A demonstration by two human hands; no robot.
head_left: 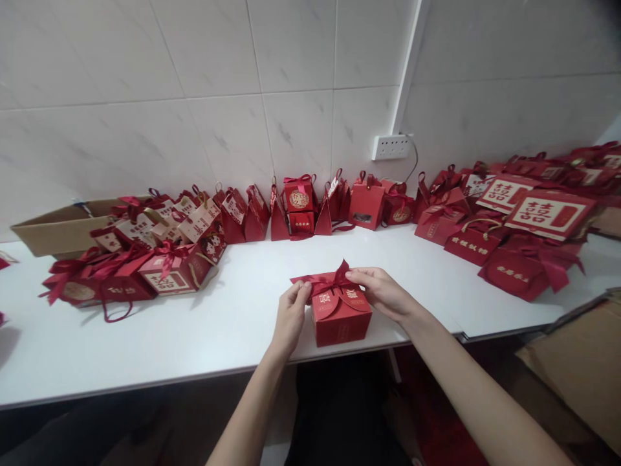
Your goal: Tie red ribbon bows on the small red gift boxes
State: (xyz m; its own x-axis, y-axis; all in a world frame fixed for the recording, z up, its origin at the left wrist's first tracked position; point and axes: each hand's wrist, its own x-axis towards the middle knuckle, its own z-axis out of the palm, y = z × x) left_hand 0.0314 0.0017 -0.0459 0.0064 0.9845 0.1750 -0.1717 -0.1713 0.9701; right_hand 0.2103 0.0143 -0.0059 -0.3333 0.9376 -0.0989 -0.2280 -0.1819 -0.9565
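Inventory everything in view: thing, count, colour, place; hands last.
Gift box: 1, red, front centre
Ribbon bow: 1, red, atop it
Other gift boxes: many, mostly red, left, back, right
Tabletop: 1 or more, white, underneath
Open carton: 1, brown, far left
Cardboard: count unclear, brown, lower right
Wall tiles: several, grey, behind
Socket strip: 1, white, on tiles
Cable: 1, grey, beside strip
Trunking: 1, white, above strip
Clothing: count unclear, black, below
Left hand: 1, pinching bow
Right hand: 1, pinching bow
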